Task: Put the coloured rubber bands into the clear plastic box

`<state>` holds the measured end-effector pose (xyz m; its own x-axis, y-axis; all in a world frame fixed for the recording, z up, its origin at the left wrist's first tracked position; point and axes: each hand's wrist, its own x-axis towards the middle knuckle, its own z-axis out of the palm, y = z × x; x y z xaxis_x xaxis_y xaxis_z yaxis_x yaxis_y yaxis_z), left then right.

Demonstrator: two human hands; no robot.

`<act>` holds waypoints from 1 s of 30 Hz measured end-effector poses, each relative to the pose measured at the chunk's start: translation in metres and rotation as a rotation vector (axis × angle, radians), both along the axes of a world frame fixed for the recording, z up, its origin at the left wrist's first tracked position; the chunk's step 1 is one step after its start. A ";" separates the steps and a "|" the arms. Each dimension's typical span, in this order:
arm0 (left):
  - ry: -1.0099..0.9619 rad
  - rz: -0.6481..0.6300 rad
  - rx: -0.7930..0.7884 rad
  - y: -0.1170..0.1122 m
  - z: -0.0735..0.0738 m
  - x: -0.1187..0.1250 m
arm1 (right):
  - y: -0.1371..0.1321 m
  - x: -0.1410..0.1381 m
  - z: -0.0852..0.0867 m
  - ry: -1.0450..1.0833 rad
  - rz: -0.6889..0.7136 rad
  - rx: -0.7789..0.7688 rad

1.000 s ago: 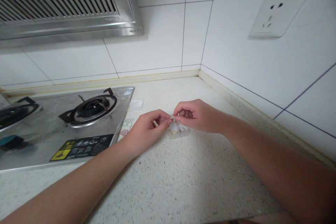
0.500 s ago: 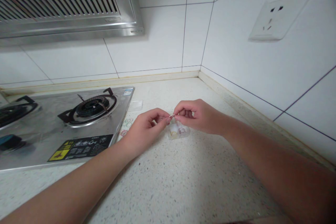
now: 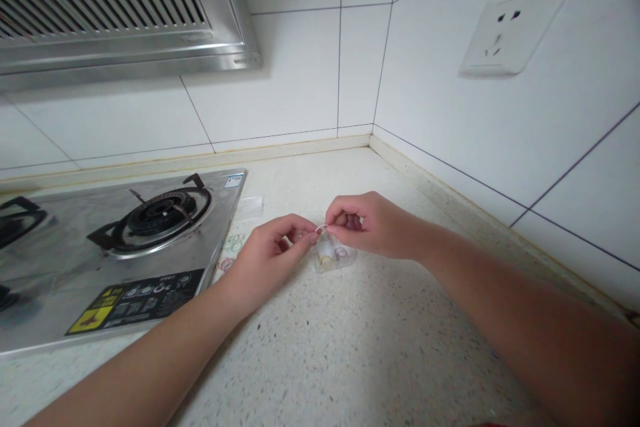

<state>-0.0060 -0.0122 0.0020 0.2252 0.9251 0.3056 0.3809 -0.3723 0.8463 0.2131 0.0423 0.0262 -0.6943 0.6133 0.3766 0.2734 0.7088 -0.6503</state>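
Observation:
Between my two hands a thin, pale rubber band (image 3: 322, 227) is held in a small arc. My left hand (image 3: 277, 248) pinches its left end with thumb and fingertips. The right end is pinched by my right hand (image 3: 367, 220), whose other fingers are curled in. Just below the fingertips sits a small clear plastic box (image 3: 334, 265) with compartments. A yellowish band (image 3: 325, 261) and a purplish band (image 3: 342, 252) show inside it; the back of the box is partly hidden by my hands. Green bands (image 3: 234, 242) and red bands (image 3: 227, 263) lie left of my left hand.
A clear plastic lid (image 3: 250, 207) lies beside the steel gas stove (image 3: 220, 213) on the left. The range hood (image 3: 235, 47) juts out above. Tiled walls meet behind the speckled counter (image 3: 320, 347), and a socket (image 3: 500, 33) is on the right wall.
The view has shifted slightly to the right. My fingertips have parted a little, and more of the pale band shows between them. Both hands keep their pinch.

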 end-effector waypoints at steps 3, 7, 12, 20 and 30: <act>-0.006 0.006 -0.006 -0.001 0.001 -0.001 | 0.000 0.000 0.000 -0.013 -0.001 -0.007; -0.031 -0.022 -0.003 0.000 0.000 0.001 | -0.001 0.001 0.002 -0.047 -0.011 -0.007; -0.038 -0.042 -0.038 0.003 -0.004 0.004 | 0.000 0.001 0.002 -0.052 -0.014 -0.003; -0.058 -0.102 -0.117 0.007 -0.007 0.005 | 0.002 -0.002 -0.004 -0.060 -0.008 -0.067; -0.062 -0.055 -0.152 0.011 -0.008 0.004 | 0.009 -0.006 -0.015 -0.017 -0.082 -0.156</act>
